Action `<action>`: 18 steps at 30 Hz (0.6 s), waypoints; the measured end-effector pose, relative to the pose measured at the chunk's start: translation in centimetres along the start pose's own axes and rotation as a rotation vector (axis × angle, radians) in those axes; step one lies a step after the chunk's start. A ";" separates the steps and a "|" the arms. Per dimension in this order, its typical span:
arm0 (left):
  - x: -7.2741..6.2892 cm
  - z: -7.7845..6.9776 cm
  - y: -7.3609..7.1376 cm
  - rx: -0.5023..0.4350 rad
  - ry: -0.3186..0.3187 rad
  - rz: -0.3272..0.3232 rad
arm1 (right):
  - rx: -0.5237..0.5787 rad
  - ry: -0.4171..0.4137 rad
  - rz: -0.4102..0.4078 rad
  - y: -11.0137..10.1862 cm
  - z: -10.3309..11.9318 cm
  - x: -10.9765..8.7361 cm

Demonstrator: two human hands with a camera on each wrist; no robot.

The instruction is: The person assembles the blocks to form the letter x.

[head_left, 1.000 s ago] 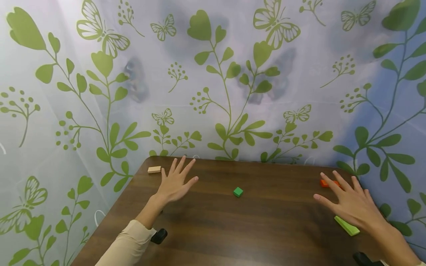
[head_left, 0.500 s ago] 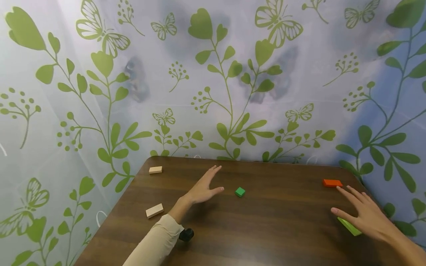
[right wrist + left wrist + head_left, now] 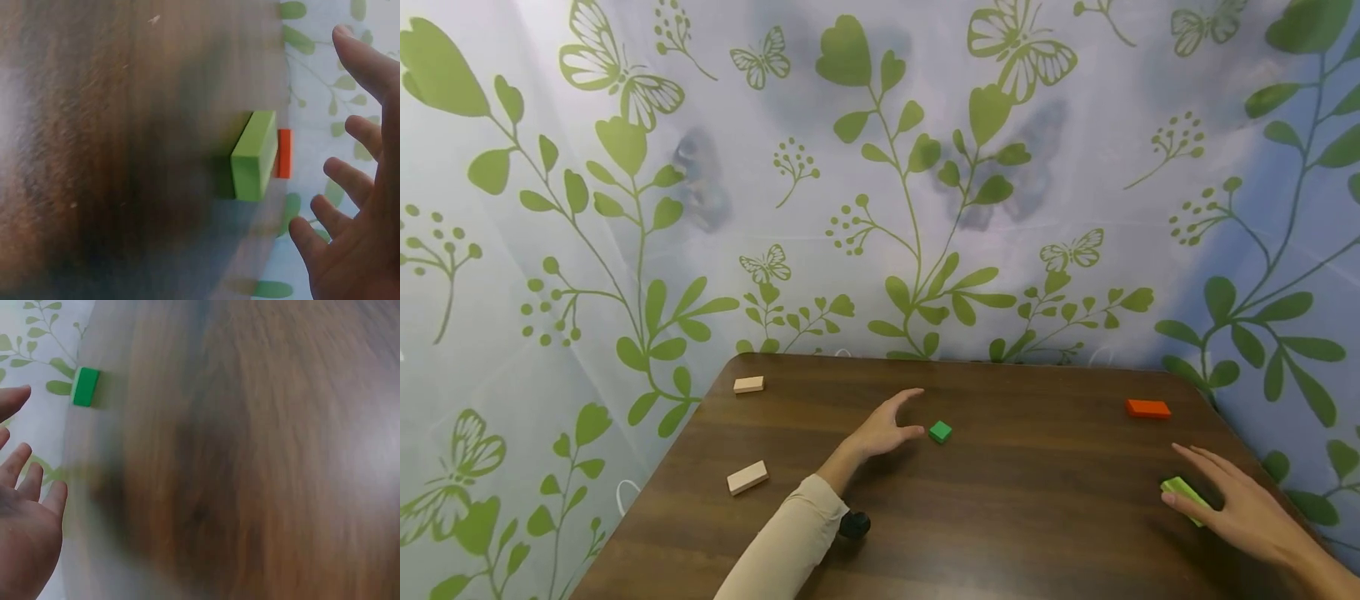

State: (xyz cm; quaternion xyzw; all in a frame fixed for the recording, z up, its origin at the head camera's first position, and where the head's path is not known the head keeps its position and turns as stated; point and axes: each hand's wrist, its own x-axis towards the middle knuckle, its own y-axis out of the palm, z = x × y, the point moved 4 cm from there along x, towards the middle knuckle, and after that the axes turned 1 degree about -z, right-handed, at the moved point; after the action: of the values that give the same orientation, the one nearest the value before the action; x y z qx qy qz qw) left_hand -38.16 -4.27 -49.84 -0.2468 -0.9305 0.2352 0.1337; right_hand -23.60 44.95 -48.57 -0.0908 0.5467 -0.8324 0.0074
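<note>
A small green block (image 3: pixel 940 432) lies near the middle of the table, and it also shows at the upper left of the left wrist view. My left hand (image 3: pixel 883 429) is just left of it, thumb and fingers spread apart and holding nothing. On the right side, a lime-green oblong block (image 3: pixel 1183 498) lies partly hidden behind my right hand (image 3: pixel 1243 504). That hand hovers over it with thumb and fingers parted. In the right wrist view the lime-green block (image 3: pixel 255 156) is seen whole, apart from the fingers.
An orange-red block (image 3: pixel 1147 409) lies at the back right of the brown wooden table (image 3: pixel 985 525). Two pale wooden blocks lie on the left, one at the back corner (image 3: pixel 748 384) and one nearer (image 3: pixel 747 477). A patterned curtain (image 3: pixel 880 167) hangs behind the table.
My left hand has moved right, from near the pale blocks to beside the green block. My right hand has come down and slightly right, to the lime-green block. The blocks lie as before.
</note>
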 end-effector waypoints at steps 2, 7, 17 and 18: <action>0.5 0.2 0.6 -0.050 -0.010 0.000 | -0.008 0.013 0.009 0.0 -0.3 0.0; 1.4 0.7 1.9 -0.112 -0.054 0.012 | -0.006 0.058 0.071 0.5 -1.2 0.3; 1.9 1.2 3.0 -0.067 -0.104 0.078 | 0.033 0.132 0.168 2.2 -2.8 0.0; 1.9 1.2 3.0 -0.057 -0.109 0.086 | 0.034 0.132 0.155 2.3 -2.9 0.1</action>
State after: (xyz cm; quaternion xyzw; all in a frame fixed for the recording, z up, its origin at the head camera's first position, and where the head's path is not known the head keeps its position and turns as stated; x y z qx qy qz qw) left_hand -38.98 -1.39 -52.13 -0.2769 -0.9314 0.2270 0.0658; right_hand -24.32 46.64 -51.75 0.0071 0.5372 -0.8426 0.0375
